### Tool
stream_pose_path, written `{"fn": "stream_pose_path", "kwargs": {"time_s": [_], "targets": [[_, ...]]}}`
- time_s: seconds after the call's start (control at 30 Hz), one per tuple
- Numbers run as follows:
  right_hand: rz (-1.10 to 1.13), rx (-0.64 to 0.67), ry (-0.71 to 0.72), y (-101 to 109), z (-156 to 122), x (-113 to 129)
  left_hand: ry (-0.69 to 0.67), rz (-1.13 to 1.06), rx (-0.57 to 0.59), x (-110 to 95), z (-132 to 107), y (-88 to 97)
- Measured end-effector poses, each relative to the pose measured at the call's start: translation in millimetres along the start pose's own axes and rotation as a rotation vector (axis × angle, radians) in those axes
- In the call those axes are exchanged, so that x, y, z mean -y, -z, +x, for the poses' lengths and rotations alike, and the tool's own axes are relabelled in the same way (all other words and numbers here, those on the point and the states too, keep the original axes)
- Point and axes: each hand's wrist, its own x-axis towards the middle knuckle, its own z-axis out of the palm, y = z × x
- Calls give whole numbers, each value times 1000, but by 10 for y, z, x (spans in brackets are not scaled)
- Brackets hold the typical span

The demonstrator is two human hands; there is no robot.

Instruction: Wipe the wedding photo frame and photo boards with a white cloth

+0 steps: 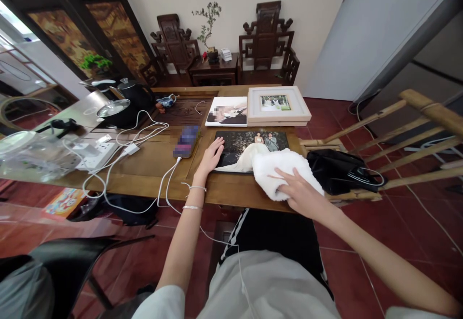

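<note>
A dark wedding photo panel lies flat on the wooden table in front of me. My left hand rests on its left edge, fingers stretched out. In my right hand is a fluffy white cloth, pressed over the panel's lower right corner and hiding that part. Behind the panel lie a white-bordered photo panel, partly blurred, and a pale wooden picture frame with a small photo in its middle.
A phone on a charging cable lies left of the panel. White cables run to a power strip. Further left stand a black kettle and a clear plastic container. A black bag sits on a bamboo chair at right.
</note>
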Motion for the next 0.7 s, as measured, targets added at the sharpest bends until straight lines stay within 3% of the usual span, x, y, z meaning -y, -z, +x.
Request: {"fn": "stream_pose_path", "kwargs": {"time_s": [0.43, 0.57, 0.7], "targets": [[-36, -86, -138, 356, 1074, -1005, 23, -23, 1, -23, -4, 11], [-32, -124, -170, 458, 1213, -1135, 13, -27, 0, -15, -7, 15], [-30, -128, -161, 405, 1197, -1100, 25, -16, 7, -17, -6, 17]]}}
